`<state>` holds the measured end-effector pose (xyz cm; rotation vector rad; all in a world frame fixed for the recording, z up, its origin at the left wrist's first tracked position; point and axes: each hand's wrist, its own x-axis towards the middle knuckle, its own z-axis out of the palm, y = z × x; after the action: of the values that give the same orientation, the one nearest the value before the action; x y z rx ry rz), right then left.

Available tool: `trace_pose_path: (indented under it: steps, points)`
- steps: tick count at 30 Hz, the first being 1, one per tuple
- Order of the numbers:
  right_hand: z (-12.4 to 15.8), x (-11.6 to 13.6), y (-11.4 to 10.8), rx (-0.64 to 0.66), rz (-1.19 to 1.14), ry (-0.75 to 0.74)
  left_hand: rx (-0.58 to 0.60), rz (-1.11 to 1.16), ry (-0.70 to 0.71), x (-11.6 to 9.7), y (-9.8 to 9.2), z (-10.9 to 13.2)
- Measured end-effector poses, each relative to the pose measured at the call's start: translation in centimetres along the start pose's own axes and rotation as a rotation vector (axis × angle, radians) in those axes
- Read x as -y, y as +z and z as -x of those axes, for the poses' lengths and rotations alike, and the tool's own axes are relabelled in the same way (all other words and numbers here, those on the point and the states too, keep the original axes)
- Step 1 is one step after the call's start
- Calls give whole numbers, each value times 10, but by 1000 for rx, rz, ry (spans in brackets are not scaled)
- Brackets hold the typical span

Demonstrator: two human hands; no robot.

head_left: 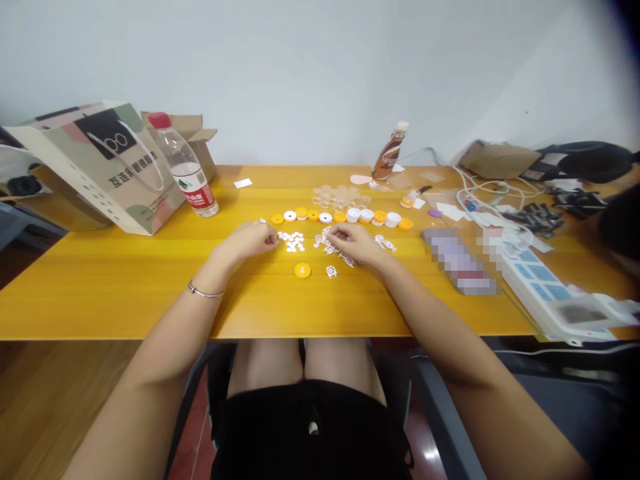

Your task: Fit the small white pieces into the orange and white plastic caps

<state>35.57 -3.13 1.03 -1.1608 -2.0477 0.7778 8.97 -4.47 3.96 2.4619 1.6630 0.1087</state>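
Observation:
My left hand (254, 239) is closed beside a scatter of small white discs (293, 240), its fingers curled so that I cannot see what they hold, if anything. Over a pile of white wheel-shaped cut-out pieces (345, 259) my right hand (353, 241) is closed in a pinch; what lies between its fingertips is too small to name. One wheel-shaped piece (331, 271) lies apart, nearer to me. Left of it is a round yellow part (303, 270) with a small white bit at its centre. Behind both hands runs a row of yellow and white round parts (326, 217).
Clear plastic cups (333, 197) stand behind the row. A water bottle (193, 177) and a paper bag (125, 173) are at left, a coffee bottle (389, 153) at the back. On the right lie a blurred-out flat object (460, 263), a power strip (537, 280) and cables.

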Motion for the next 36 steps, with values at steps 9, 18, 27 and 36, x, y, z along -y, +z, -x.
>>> trace_pose_path:
  steps: [9, 18, 27, 36]
  points:
    - [2, 5, 1, 35, -16, 2, -13, -132, 4, -5, -1, -1]
    - [4, 5, 10, 148, -7, -123, -32, -93, 23, -3, 0, 0]
    - [5, 4, 9, 181, 8, -125, 32, 13, 27, 15, 4, -6]
    - [6, 3, 10, 177, 14, -145, 37, 193, 78, 21, 3, -6]
